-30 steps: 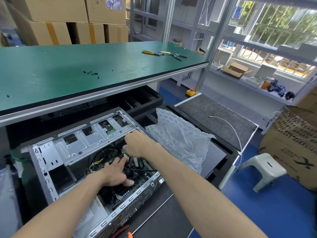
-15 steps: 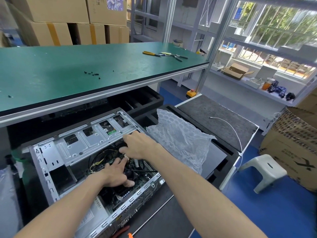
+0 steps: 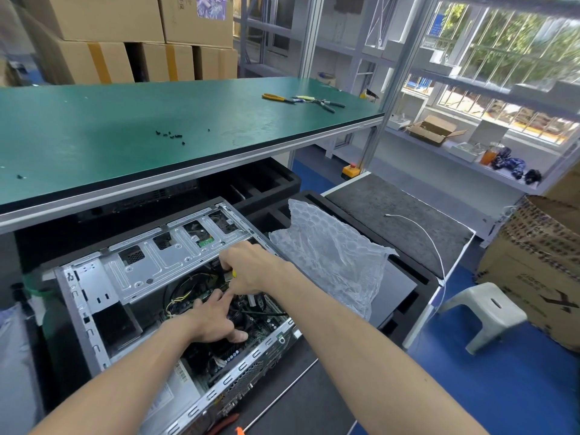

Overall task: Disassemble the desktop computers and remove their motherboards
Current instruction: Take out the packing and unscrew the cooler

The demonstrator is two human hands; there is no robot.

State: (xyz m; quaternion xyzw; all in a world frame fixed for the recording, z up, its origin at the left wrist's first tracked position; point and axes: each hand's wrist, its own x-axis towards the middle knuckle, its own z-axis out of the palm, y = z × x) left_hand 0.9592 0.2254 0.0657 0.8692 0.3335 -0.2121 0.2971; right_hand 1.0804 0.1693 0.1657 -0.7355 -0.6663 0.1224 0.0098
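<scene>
Two bare hands are inside the open grey steel desktop computer case [image 3: 103,287], which lies on its side on a black surface below the front edge of the green-topped workbench [image 3: 131,127]. Against the pictures from a second ago, the right hand [image 3: 248,270] has lifted a little, away from the left, and a small yellow-tipped part, probably a cable plug, now shows in its curled fingers. The left hand [image 3: 216,321] has hardly moved: its fingers lie spread and fairly straight, pressing down on the green motherboard [image 3: 260,331], which remains seated in the case near the case's near wall. My judgement is that a connector is coming free while the board is steadied, so removal of the board is some steps off.

Legible writing is scarce. A brown cardboard box [image 3: 533,277] at right carries a large dark "X" mark with smaller print too blurred to read; a white sticker on the case is illegible.
</scene>
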